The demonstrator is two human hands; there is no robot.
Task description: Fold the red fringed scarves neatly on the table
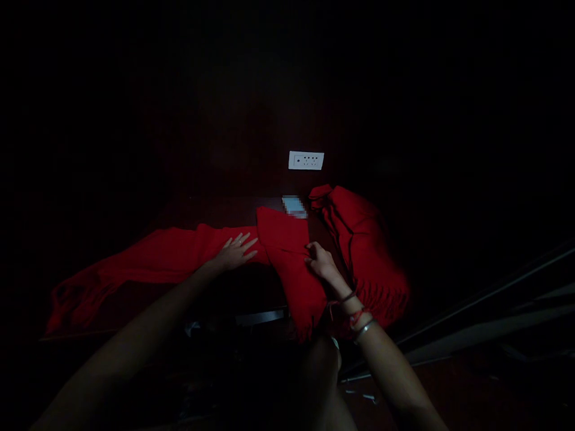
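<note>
Right hand [320,263] pinching red scarf [287,242] | left hand [234,252] flat, fingers spread | dark table [215,211] — wall socket [306,160] behind

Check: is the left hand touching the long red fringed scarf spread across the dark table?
Touching. The head view shows the left hand lying flat, fingers spread, on the long red fringed scarf.

Both hands [236,252] [320,262] on red scarf [287,251].

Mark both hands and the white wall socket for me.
left hand [234,252]: head view, back of the hand.
right hand [320,263]: head view, knuckles, pinching the red scarf [287,239].
wall socket [306,160]: head view, middle of the white plate.
</note>
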